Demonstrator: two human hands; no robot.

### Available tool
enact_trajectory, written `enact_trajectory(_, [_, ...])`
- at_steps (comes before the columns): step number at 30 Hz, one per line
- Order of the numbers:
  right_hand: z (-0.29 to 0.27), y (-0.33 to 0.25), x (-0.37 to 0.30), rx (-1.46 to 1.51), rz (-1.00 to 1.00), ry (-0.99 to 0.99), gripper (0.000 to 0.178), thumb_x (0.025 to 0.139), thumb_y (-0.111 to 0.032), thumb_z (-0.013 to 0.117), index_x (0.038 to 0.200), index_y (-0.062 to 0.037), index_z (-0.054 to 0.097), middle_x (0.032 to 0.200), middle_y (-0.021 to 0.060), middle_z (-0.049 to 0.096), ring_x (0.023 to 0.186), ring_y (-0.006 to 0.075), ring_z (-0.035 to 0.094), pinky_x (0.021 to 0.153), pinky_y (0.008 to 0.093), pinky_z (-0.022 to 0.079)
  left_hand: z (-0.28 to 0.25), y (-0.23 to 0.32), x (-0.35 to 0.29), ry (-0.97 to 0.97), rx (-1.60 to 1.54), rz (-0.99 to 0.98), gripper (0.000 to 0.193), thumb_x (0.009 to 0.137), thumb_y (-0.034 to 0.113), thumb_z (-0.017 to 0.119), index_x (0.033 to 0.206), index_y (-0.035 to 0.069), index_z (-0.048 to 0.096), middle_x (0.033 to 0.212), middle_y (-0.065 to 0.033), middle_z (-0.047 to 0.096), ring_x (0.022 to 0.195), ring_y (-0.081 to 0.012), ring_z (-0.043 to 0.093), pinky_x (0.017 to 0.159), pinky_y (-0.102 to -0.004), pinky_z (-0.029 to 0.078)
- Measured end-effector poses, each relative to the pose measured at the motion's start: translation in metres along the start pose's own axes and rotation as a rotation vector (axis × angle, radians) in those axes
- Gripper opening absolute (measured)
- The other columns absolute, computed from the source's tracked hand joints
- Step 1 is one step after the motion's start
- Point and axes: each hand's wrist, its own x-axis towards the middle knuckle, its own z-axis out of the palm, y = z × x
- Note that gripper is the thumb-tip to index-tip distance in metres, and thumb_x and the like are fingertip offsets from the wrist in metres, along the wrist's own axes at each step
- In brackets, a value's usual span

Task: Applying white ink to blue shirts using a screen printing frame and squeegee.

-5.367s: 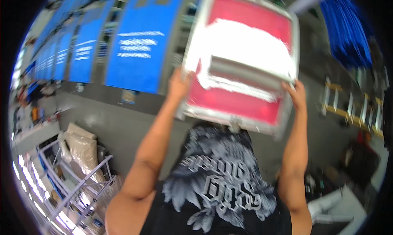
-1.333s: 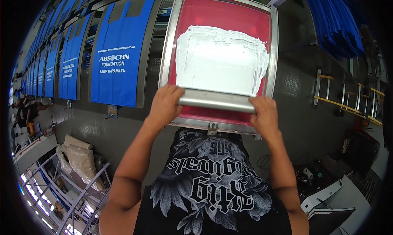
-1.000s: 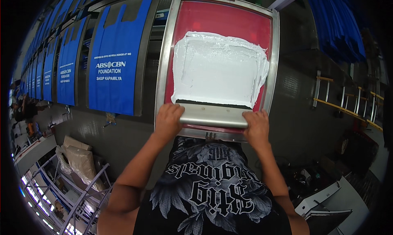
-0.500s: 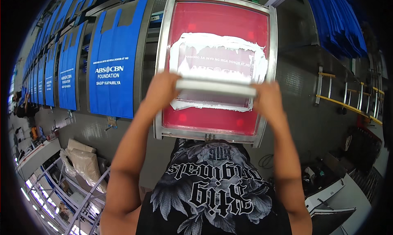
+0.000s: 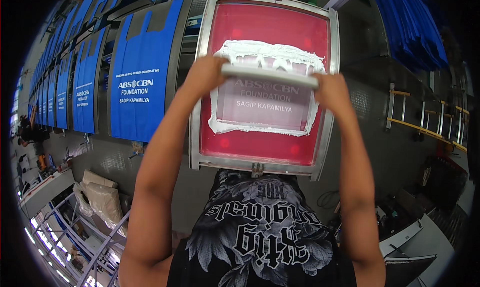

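Both my hands grip a long pale squeegee that lies crosswise over a printing screen. My left hand is wrapped round its left end, my right hand round its right end. The screen has a metal frame and a red mesh. White ink forms a thick band beyond the squeegee and a rough border down both sides and along the near edge. On the near side of the squeegee, the light stencil area shows lettering through a thin film. The squeegee's blade edge is hidden.
To the left, printed blue bags lie flat on boards in a long row. A stack of blue bags hangs at the far right, above a yellow-railed ladder. Wrapped packages are at the lower left; another person stands far left.
My two hands have moved the squeegee away from me, up the screen. More of the stencil area now shows on its near side, and the white ink is gathered beyond it.
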Motion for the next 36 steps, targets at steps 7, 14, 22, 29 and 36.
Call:
enact_trajectory(7, [0.054, -0.030, -0.115, 0.107, -0.036, 0.113, 0.043, 0.061, 0.005, 0.060, 0.102, -0.0092, 0.066, 0.092, 0.0115, 0.065, 0.094, 0.0298, 0.057, 0.104, 0.0516, 0.030, 0.043, 0.025, -0.130, 0.097, -0.096, 0.120, 0.039, 0.056, 0.000, 0.072, 0.094, 0.005, 0.065, 0.090, -0.0122, 0.063, 0.087, -0.0314, 0.055, 0.081, -0.0410, 0.042])
enact_trajectory(14, [-0.002, 0.039, 0.052, -0.037, -0.065, 0.146, 0.040, 0.066, -0.008, 0.062, 0.105, -0.0138, 0.067, 0.087, 0.0158, 0.068, 0.081, 0.0321, 0.065, 0.074, 0.0422, 0.051, -0.005, 0.006, 0.059, -0.008, -0.025, 0.002, 0.028, 0.070, 0.023, 0.076, 0.094, 0.010, 0.069, 0.081, -0.0159, 0.067, 0.081, -0.0337, 0.065, 0.075, -0.0429, 0.051])
enact_trajectory(22, [0.048, -0.039, -0.135, 0.110, -0.019, 0.064, 0.046, 0.061, 0.005, 0.058, 0.104, -0.0097, 0.066, 0.092, 0.0134, 0.064, 0.093, 0.0316, 0.056, 0.104, 0.0512, 0.031, 0.035, 0.031, -0.150, -0.003, -0.073, 0.103, 0.036, 0.059, 0.002, 0.072, 0.095, 0.005, 0.065, 0.094, -0.0130, 0.064, 0.093, -0.0329, 0.057, 0.085, -0.0430, 0.044])
enact_trajectory(29, [0.021, -0.001, -0.014, -0.036, -0.036, 0.127, 0.043, 0.061, 0.000, 0.062, 0.103, -0.0076, 0.068, 0.084, 0.0168, 0.065, 0.083, 0.0334, 0.060, 0.090, 0.0421, 0.043, 0.020, 0.007, -0.017, 0.156, -0.019, 0.095, 0.025, 0.062, 0.012, 0.077, 0.086, 0.009, 0.070, 0.081, -0.0119, 0.067, 0.082, -0.0314, 0.062, 0.078, -0.0416, 0.048])
enact_trajectory(36, [-0.053, 0.010, 0.066, 0.149, 0.062, -0.206, 0.043, 0.063, -0.004, 0.058, 0.104, -0.0091, 0.069, 0.088, 0.0183, 0.068, 0.084, 0.0328, 0.065, 0.079, 0.0396, 0.052, -0.033, 0.003, 0.050, -0.108, -0.020, -0.071, 0.049, 0.064, 0.029, 0.081, 0.102, 0.003, 0.066, 0.096, -0.0199, 0.066, 0.090, -0.0349, 0.064, 0.079, -0.0404, 0.049])
